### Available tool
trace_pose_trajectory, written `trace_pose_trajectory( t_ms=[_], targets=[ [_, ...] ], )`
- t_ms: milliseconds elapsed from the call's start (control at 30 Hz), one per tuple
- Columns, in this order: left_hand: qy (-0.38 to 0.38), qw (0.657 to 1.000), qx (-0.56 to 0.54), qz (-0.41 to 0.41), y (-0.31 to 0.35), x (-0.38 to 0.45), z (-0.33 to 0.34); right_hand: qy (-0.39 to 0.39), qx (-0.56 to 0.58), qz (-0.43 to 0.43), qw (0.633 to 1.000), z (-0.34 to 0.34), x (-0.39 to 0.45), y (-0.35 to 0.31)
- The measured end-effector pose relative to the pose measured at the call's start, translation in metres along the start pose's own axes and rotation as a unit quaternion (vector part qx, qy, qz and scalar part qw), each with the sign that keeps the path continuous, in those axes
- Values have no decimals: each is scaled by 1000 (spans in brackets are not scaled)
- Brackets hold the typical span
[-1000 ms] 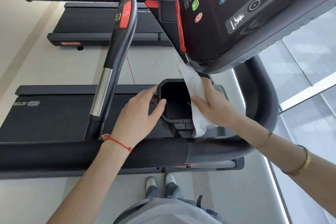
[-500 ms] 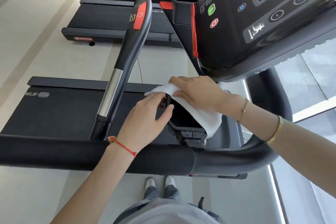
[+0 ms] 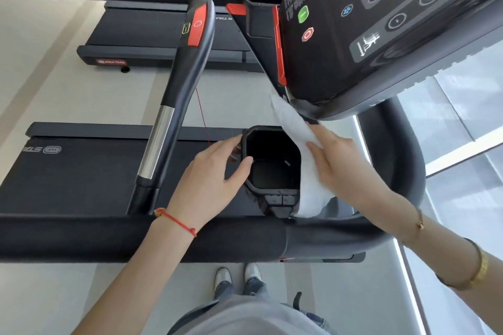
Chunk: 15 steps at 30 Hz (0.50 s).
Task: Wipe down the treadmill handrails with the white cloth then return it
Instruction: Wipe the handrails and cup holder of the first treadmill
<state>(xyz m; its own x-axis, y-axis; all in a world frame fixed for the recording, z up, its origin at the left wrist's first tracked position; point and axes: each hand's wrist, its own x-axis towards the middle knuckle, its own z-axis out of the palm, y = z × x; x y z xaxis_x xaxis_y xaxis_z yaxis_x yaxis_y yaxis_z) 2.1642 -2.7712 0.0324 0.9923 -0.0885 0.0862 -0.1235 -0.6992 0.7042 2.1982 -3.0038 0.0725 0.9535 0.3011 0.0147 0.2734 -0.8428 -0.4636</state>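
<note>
My right hand (image 3: 345,168) presses the white cloth (image 3: 304,160) flat along the cup holder's (image 3: 272,160) right edge, lengthwise toward me; my left hand (image 3: 209,179), fingers relaxed, steadies its left rim.

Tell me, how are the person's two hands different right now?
The right hand lies flat on the white cloth, pressing it against the right side of the black cup holder; the left hand touches no cloth and rests on the holder's left rim. The left wrist wears a red string; the right wears a thin gold bracelet. Both touch the same cup holder.
</note>
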Motion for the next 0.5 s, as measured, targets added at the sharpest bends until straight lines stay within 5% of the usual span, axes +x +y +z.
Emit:
trace_pose_trajectory(
  t_ms=[133,233,367,500],
  targets=[
    [-2,1000,0,11,-1,0,0,24,52,-65,996,-23,-41,8],
    [2,1000,-12,17,-2,0,1,-45,69,-163,983,-31,-65,10],
    [9,1000,-19,21,-2,0,2,-114,-34,-256,959,-16,-68,-10],
    [13,1000,-20,7,-5,1,1,-141,-83,-250,954,9,-50,-38]
  ],
)
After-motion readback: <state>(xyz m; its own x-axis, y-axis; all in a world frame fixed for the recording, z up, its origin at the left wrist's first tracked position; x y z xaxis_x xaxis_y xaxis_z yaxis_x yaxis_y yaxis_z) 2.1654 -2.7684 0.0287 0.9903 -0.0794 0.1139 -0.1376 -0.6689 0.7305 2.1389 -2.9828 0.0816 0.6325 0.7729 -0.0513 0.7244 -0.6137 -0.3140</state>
